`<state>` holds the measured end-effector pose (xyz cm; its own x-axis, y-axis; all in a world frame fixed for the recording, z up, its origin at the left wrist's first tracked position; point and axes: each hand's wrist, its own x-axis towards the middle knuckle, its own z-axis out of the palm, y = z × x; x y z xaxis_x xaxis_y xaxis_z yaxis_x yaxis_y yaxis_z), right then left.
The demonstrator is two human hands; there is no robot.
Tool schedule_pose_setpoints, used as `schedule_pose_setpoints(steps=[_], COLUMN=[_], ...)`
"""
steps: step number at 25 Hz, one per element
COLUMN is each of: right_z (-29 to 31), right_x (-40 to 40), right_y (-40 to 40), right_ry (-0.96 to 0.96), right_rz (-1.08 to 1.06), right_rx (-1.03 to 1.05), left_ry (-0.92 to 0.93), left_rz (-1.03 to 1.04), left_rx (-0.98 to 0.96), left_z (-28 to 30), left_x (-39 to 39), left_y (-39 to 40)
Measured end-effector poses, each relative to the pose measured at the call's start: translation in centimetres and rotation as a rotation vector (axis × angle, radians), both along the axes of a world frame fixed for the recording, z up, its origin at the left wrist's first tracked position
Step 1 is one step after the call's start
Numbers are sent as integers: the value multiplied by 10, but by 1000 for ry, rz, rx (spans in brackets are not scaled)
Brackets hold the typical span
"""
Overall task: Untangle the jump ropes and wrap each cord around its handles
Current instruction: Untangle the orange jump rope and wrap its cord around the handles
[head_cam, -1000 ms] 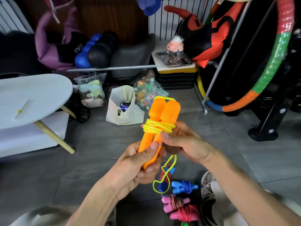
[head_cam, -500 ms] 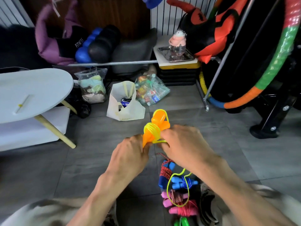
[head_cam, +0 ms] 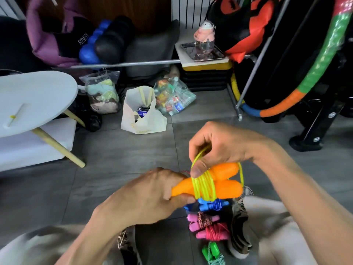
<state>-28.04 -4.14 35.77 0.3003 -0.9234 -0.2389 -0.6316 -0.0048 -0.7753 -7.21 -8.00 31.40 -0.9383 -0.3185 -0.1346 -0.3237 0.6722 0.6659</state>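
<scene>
Orange plastic fills the left hand point(head_cam: 152, 196), which grips the narrow ends of the two orange handles point(head_cam: 215, 185) and holds them side by side, lying roughly level above the floor. The right hand point(head_cam: 215, 146) is curled above them, thumb pressed on the coils and fingers pinching the last loop of the yellow cord point(head_cam: 204, 185), which already rings both handles several times at their middle. To finish this step well, I judge the loose end should be kept taut while it is tucked under an earlier turn, with the left grip firm so the handles do not splay and let the coils slide toward the fat ends. Motion blur hides the cord's tip, so I cannot tell how much slack remains. Just below, on the grey tile floor point(head_cam: 118, 169), lie ropes that look finished: a blue bundle point(head_cam: 213, 205), two pink bundles point(head_cam: 208, 226) and a green bundle point(head_cam: 212, 252), all close together between the person's knees. Farther off stand a white bag point(head_cam: 141, 119) and a white table point(head_cam: 36, 96).
</scene>
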Motion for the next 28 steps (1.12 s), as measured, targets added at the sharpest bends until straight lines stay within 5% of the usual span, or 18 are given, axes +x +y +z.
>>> schedule_pose_setpoints(steps=[3,5,7,9,15,19,24,28], right_z=[-5,-12,-23,-29,-43,-43,-22,2], right_x=[2,9,20,30,50,53,53,22], right_y=[0,-2,-3,-3,4,8,19,8], right_ry=[-450,-681,-688,-644,-340,147,651,715], right_rz=[99,-154,-400,-324,-373,-312,-29,3], right_rx=[191,225,163,124,49,-84,-263,-345], left_ry=[204,364,473,504,410,61,-360,-313], left_rz=[-53,61,259,424,713,793,556,333], left_rx=[255,440,564,609,396,-336,-442,-475], left_z=[9,13,15,9,-9,-20,-29,-28], left_x=[4,6,5,1,-1,-6,-18,-23], left_y=[9,6,-2,-9,-21,-23,-11,6])
